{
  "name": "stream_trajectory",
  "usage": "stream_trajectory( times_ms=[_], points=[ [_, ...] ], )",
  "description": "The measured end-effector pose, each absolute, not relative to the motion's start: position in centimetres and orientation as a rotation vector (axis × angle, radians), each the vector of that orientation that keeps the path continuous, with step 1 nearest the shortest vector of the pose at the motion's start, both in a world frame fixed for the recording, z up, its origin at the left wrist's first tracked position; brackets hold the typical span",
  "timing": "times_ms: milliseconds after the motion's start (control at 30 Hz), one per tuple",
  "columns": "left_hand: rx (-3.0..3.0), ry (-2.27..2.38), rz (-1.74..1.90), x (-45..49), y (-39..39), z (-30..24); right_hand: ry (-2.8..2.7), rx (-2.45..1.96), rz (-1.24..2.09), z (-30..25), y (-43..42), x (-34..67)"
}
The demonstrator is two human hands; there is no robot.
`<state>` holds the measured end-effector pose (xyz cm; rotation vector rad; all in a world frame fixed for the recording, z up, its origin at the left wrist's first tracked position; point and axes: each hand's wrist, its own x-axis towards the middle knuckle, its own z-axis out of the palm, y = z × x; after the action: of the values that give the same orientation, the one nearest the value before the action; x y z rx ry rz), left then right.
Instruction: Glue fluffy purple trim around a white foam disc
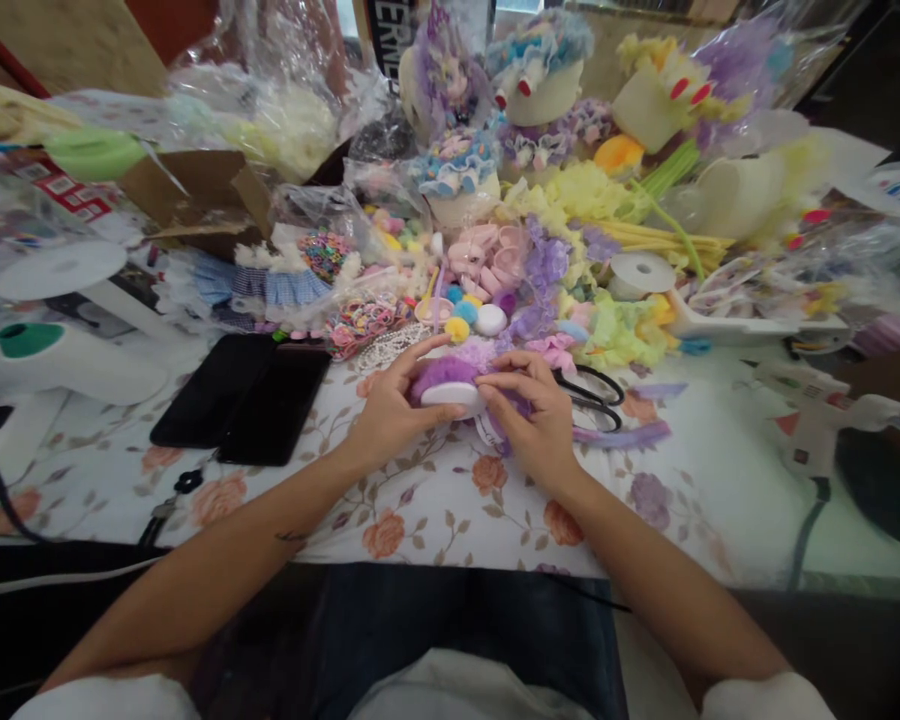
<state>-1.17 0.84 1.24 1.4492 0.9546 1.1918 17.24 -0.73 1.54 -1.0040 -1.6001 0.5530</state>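
Between my two hands is a white oval disc with fluffy purple trim (450, 392) around its far side. My left hand (399, 405) is closed round its left end, the thumb lying along the white front edge. The fingers of my right hand (529, 410) pinch at the right end, where purple fabric and a small white tag-like piece (489, 430) hang down. What exactly the right fingertips grip is partly hidden. Just beyond the hands lie small pompoms (457, 328) and a white round piece (491, 320). Black-handled scissors (604, 395) rest beside my right hand.
Two dark phones (270, 400) lie left on the flowered tablecloth (412, 500). A white hot glue gun (802, 410) stands at right, with another white device (60, 360) at far left. Behind are piled craft supplies, a cardboard box (202, 200), a ribbon spool (641, 272) and decorated headpieces (544, 70).
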Motion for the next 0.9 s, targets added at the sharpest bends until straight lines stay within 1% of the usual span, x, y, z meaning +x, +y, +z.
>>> stream_trajectory(
  times_ms=[233,433,767,900],
  points=[
    [1.423,0.997,1.275,-1.0,0.6,1.2,-1.491,-0.986,0.700,1.2,-1.0,16.9],
    [1.498,1.039,1.369,-1.0,0.4,1.2,-1.527,-0.979,0.738,1.4,-1.1,16.8],
    [1.346,1.023,1.352,-0.2,0.3,0.9,-1.616,-0.932,0.892,1.0,-0.7,16.7],
    [1.360,1.023,1.346,0.1,0.1,0.9,-1.596,-0.922,0.880,1.1,-0.6,16.6]
  ],
)
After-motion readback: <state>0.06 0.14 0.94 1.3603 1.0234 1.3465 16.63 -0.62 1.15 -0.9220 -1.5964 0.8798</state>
